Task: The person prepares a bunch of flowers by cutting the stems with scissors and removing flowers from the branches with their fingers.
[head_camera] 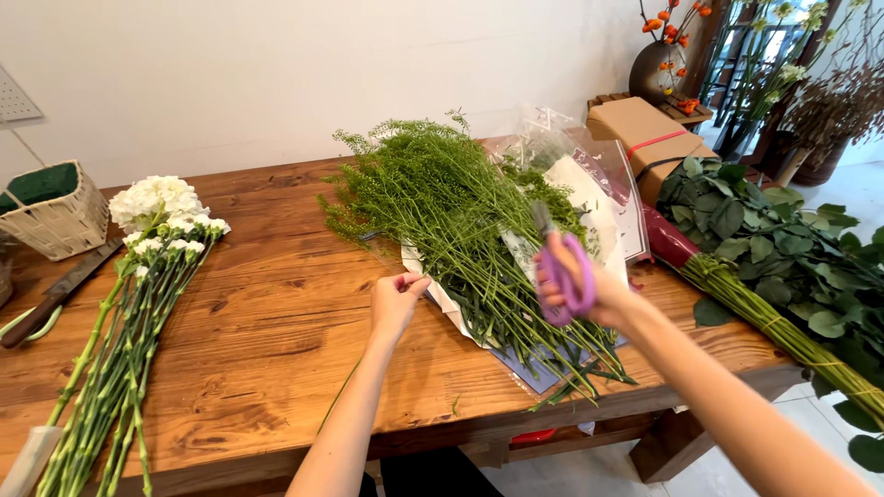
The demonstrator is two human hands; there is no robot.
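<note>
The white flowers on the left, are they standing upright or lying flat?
Lying flat: the white flowers rest lengthwise on the wooden table.

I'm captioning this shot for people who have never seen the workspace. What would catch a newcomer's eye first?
First, the big sheaf of feathery green stems lying on clear wrapping in the middle of the wooden table, with the right hand holding purple-handled scissors over it and the left hand at the wrapping's edge. Next, the white flowers laid along the table's left side, and the leafy bunch at the right end.
</note>
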